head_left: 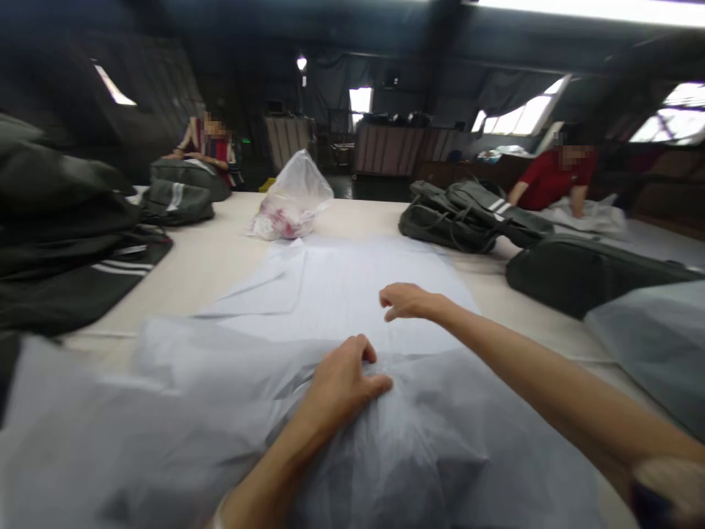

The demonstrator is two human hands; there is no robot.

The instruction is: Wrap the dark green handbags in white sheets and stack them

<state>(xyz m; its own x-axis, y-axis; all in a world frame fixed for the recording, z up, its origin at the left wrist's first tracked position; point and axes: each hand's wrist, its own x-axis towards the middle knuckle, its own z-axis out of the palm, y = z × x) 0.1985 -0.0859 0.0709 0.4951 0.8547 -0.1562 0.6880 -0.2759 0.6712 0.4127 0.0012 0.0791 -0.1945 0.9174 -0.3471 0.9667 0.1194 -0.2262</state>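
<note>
Translucent grey-white plastic bag [440,448] fills the near foreground, crumpled, covering the near end of a flat white sheet pile [341,294] on the pale surface [214,250]; left hand [344,382] lies on the bag near its upper edge, fingers curled and pinching a fold of the film, thumb pressed flat against it; right hand [405,301] sits further out over the white sheet pile, fingers bent loosely downward, tips at or just above the top sheet, contact not certain, nothing visibly gripped; right forearm runs in from the lower right corner. Beyond the sheets, a clear knotted bag [291,198] with something red and white inside stands on the surface; dark green bags [468,213] lie to the right, more dark folded bags [66,250] stacked at left; another grey plastic-wrapped bundle [655,345] at right edge. Two other people at the far side: one in red [551,180] leaning on the surface at right, one seated [206,143] at left rear.
</note>
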